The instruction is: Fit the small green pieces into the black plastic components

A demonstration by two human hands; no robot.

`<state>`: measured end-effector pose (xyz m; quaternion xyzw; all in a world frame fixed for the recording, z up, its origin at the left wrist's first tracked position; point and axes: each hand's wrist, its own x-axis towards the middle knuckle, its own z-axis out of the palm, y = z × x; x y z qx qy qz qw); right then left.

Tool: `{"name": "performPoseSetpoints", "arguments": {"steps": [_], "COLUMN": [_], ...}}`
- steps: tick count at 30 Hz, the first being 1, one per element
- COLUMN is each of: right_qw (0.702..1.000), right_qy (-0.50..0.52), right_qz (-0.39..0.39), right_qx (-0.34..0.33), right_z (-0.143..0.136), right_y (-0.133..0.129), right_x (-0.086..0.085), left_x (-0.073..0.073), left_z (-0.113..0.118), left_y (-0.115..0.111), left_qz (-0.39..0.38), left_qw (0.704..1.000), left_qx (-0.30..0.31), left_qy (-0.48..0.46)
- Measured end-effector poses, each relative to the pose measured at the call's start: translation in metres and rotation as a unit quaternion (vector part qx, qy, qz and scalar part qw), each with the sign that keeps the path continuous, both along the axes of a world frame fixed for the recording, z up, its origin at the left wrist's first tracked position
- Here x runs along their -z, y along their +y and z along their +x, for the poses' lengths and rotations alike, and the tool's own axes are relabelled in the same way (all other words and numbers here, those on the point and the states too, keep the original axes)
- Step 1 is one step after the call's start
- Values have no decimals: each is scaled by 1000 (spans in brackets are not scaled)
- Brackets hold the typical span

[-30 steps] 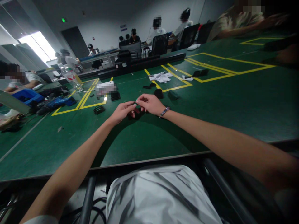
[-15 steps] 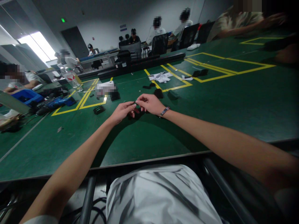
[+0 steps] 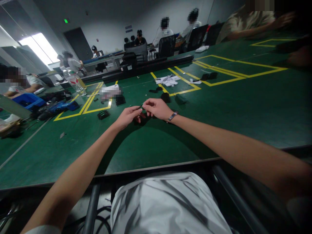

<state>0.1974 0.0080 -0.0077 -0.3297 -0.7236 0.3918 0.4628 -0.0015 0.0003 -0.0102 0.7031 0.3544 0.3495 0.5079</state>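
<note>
My left hand [image 3: 128, 117] and my right hand [image 3: 157, 108] meet fingertip to fingertip just above the green table [image 3: 156, 143]. Between them is a small dark piece [image 3: 140, 107], mostly covered by the fingers, so its kind does not show. The left thumb and fingers pinch it from one side. On the other side the right fingers are closed at its end. A dark bundle [image 3: 165, 97] lies just beyond my right hand, with a clear plastic bag [image 3: 180, 99] beside it. Left of my left hand sits a shiny black bundle [image 3: 103, 114].
White paper strips [image 3: 168, 80] lie in a heap near yellow tape lines. Farther left are a white box [image 3: 110, 92], a plastic bottle [image 3: 74, 81], a blue power tool [image 3: 60, 107] and a blue bin [image 3: 29, 101]. Several people sit at tables around the room.
My right hand has shifted very slightly to the right, its fingertips a little apart from the left ones. Otherwise both hands stay in place.
</note>
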Motion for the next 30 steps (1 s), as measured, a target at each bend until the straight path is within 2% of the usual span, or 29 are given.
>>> {"name": "performPoseSetpoints", "arguments": {"steps": [30], "right_qw": [1000], "right_qy": [-3], "right_qz": [-5], "right_qx": [-1], "right_z": [0], "right_y": [-1], "right_x": [-1], "left_x": [-1], "left_z": [1], "left_y": [0], "left_qz": [-12], "left_qw": [1000], "left_qx": [-11], "left_qy": [-18]}}
